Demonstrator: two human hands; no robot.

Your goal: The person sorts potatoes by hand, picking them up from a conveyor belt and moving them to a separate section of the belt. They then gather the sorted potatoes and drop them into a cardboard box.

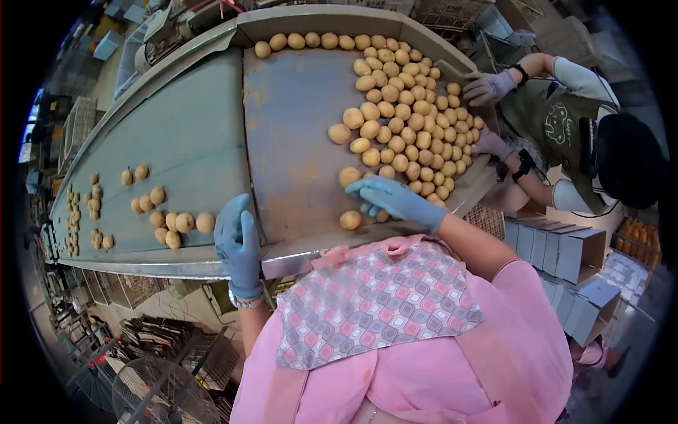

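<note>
Round tan produce [402,106] lay heaped on the far right of the sorting table [296,127], with one stray piece [350,220] at the near edge. The right hand [395,201] was released, fingers stretched over the pile's near pieces, grasping nothing. The left hand [239,244] lay flat and released on the belt [183,127], just right of a small cluster [176,222]. A co-worker's gloved hand [487,88] touched the pile's far right.

blue-gloved hands [239,244], pink top, patterned bib, wristwatch [244,302].

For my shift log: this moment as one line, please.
left hand: open, at tray edge | right hand: open, over tan round produce | co-worker's gloved hand: at tray's opposite rim
</note>
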